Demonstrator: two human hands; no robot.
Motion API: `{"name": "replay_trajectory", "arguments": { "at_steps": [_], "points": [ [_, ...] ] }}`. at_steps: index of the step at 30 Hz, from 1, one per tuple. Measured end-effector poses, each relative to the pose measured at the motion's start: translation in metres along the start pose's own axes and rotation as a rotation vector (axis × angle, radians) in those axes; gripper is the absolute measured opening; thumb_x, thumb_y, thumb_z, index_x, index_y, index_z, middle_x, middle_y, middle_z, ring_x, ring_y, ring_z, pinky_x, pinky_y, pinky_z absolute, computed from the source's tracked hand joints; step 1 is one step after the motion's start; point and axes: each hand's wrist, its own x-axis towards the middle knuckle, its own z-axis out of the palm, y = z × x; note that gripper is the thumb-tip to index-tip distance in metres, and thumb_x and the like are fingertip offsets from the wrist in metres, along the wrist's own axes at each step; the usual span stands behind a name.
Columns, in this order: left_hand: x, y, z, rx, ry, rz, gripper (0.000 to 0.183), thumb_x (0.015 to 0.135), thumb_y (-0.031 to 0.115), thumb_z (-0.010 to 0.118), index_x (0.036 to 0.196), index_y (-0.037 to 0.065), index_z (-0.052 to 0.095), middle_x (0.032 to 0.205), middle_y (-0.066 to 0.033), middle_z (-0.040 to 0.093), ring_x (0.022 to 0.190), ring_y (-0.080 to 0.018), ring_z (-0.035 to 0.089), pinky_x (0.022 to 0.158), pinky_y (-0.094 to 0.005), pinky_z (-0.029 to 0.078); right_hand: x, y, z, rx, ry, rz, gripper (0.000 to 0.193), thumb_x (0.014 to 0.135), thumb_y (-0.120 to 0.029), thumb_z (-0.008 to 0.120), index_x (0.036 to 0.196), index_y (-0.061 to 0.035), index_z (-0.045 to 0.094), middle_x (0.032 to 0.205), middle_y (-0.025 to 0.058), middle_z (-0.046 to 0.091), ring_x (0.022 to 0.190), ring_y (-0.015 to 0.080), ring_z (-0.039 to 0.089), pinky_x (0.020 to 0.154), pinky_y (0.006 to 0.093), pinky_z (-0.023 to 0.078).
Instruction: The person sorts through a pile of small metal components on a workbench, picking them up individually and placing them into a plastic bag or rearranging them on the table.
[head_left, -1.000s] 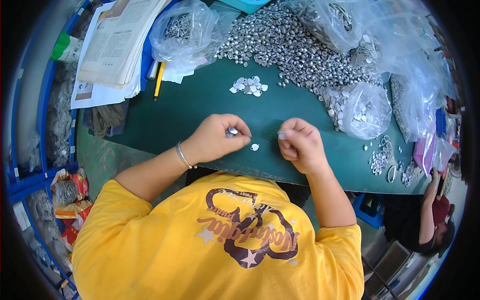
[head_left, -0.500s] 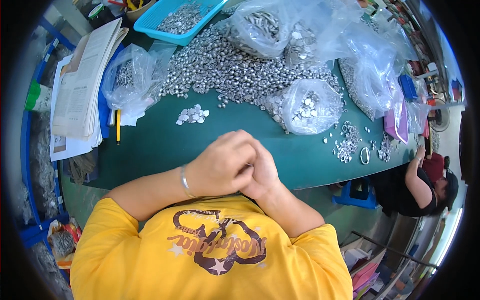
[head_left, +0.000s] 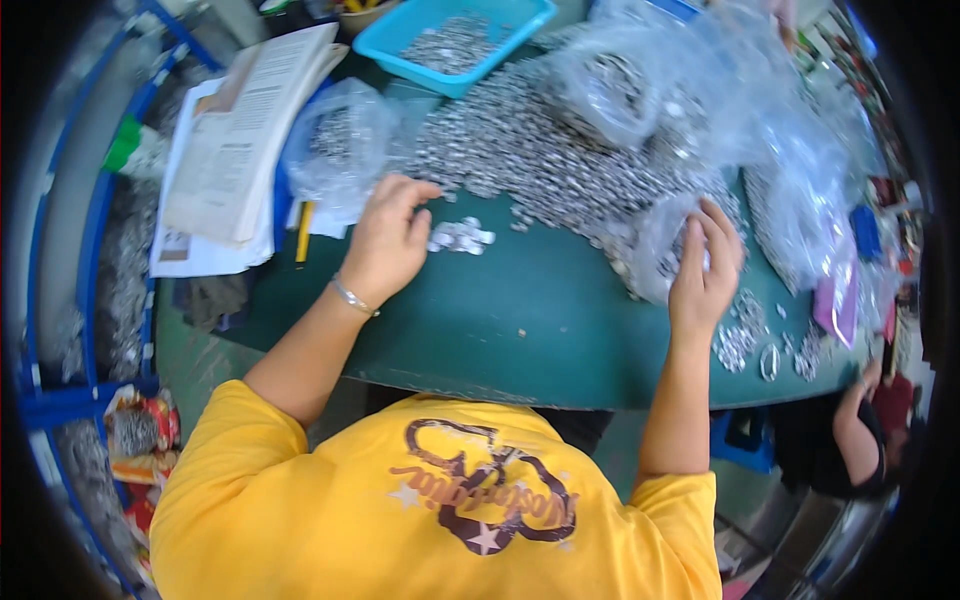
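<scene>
My left hand (head_left: 388,242) hovers over the green table with its fingers spread and slightly bent. Just right of its fingertips lies a small heap of flat silvery pieces (head_left: 463,237). The right hand (head_left: 706,262) is at the right edge of a small clear plastic bag (head_left: 648,250) of silvery pieces, fingers apart; whether they touch the bag is blurred. Neither hand shows anything held. Beyond them spreads a large pile of small shiny metal pieces (head_left: 505,150).
A light-blue basket (head_left: 436,80) stands at the back. Newspapers (head_left: 225,180), a yellow pencil (head_left: 304,232) and a filled plastic bag (head_left: 340,145) lie on the left. More plastic bags (head_left: 800,170) and loose rings (head_left: 738,335) are at right. A person (head_left: 860,430) sits far right.
My hands were clasped together in front of my chest; they have parted, the left moving up beside the small heap, the right out to the plastic bag. The whole view has shifted.
</scene>
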Motion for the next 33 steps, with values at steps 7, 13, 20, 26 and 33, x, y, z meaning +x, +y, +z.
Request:
{"name": "replay_trajectory", "arguments": {
  "at_steps": [7,13,20,26,33],
  "points": [
    [-0.026,0.003,0.023,0.059,-0.107,0.173,0.028,0.071,-0.006,0.061,0.097,0.001,0.058,0.097,-0.0146,0.053,0.089,-0.0335,0.052,0.08,-0.0383,0.043,-0.049,-0.085,0.088,0.446,-0.658,-0.323,0.028,0.077,0.002,0.056,0.105,0.006,0.058,0.115,0.0189,0.056,0.105,0.0357,0.054,0.091,0.0407,0.044],
    [-0.059,0.022,0.014,-0.111,-0.27,0.157,0.013,0.073,0.002,0.068,0.084,0.003,0.061,0.086,-0.0102,0.056,0.084,-0.0282,0.056,0.074,-0.0342,0.047,-0.068,-0.074,0.059,0.481,-0.876,-0.372,0.031,0.074,0.003,0.057,0.105,0.0044,0.059,0.115,0.0184,0.056,0.107,0.0353,0.054,0.09,0.0393,0.046],
    [-0.056,0.021,0.01,-0.45,-0.298,-0.121,0.002,0.078,0.0,0.065,0.08,0.0,0.064,0.085,-0.0087,0.063,0.071,-0.0156,0.062,0.064,-0.0251,0.05,-0.063,-0.06,0.037,0.387,-0.811,-0.108,0.018,0.072,0.002,0.066,0.09,-0.0007,0.062,0.089,0.0122,0.058,0.08,0.0307,0.055,0.07,0.0367,0.047],
    [-0.043,0.016,0.012,-1.179,-0.328,-0.723,0.013,0.082,0.0,0.06,0.094,0.0,0.056,0.081,-0.007,0.061,0.065,-0.0084,0.058,0.055,-0.018,0.047,-0.068,-0.061,0.036,0.306,-0.794,-0.114,0.01,0.075,0.001,0.066,0.083,-0.0001,0.061,0.084,0.0124,0.058,0.078,0.0311,0.056,0.069,0.0364,0.047],
    [-0.038,0.028,0.039,-0.187,-0.398,0.136,0.015,0.072,0.003,0.07,0.083,0.002,0.06,0.084,-0.013,0.053,0.075,-0.0309,0.057,0.067,-0.0361,0.048,-0.061,-0.056,0.027,0.413,-0.766,0.218,0.009,0.075,0.001,0.065,0.083,-0.0001,0.061,0.084,0.0127,0.057,0.078,0.031,0.057,0.069,0.0358,0.048]
  ]
}}
